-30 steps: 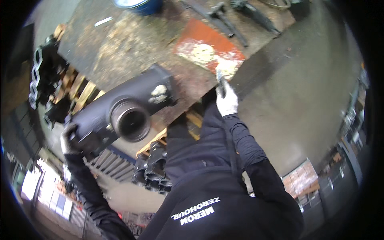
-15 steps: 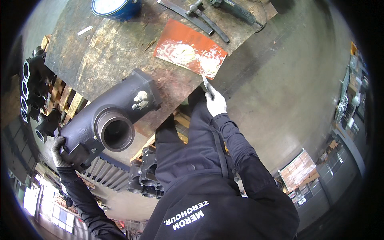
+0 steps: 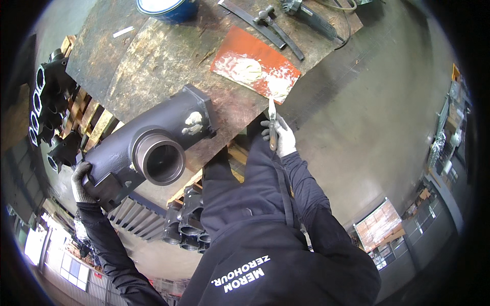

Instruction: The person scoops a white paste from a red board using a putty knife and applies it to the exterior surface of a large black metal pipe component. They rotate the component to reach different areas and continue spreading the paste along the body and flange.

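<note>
from my remote seat i see a worn table (image 3: pixel 148 61), its brown top stained and scuffed. on it i make out a blue bucket (image 3: pixel 177 15), a thin white strip (image 3: pixel 123 32), a pale-smeared orange sheet (image 3: pixel 258 48), a dark flat bar (image 3: pixel 244 19), a hammer (image 3: pixel 286 41) just beside that, and a corded grinder (image 3: pixel 313 19). the dark pipe casting (image 3: pixel 153 117) lies across one edge, partly overhanging.
</note>
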Tool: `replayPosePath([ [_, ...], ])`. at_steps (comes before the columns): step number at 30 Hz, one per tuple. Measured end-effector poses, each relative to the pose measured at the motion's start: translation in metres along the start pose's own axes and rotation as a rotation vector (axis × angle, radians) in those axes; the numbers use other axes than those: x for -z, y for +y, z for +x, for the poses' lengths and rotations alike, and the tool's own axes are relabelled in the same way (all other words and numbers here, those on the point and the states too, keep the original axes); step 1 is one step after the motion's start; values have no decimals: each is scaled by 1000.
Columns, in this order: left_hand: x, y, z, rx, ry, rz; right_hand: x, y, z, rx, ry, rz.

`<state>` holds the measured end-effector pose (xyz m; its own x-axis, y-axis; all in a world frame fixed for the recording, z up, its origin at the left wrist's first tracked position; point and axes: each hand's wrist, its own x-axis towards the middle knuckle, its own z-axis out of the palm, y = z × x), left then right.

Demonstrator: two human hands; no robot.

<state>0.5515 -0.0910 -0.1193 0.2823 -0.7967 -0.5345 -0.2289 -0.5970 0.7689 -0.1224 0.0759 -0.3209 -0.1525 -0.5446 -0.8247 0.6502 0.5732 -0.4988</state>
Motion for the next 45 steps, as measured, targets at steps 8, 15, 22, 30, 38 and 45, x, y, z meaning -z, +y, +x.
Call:
replayPosePath([
  [8,-47,27,-26,-612,-150,853,-90,-81,-39,52,-378,-278],
  [15,-107,75,-37,268,95,-150,-265,-133,-20,785,-916,-1118],
  [22,-127,100,-44,420,163,-277,-371,-108,19,981,-1314,-1387],
  [30,-125,99,-44,451,177,-253,-383,-87,36,852,-1498,-1364],
  [38,-121,93,-44,394,187,-203,-389,-89,47,859,-1522,-1374],
  [45,-119,92,-43,460,192,-250,-393,-84,64,810,-1494,-1460],
])
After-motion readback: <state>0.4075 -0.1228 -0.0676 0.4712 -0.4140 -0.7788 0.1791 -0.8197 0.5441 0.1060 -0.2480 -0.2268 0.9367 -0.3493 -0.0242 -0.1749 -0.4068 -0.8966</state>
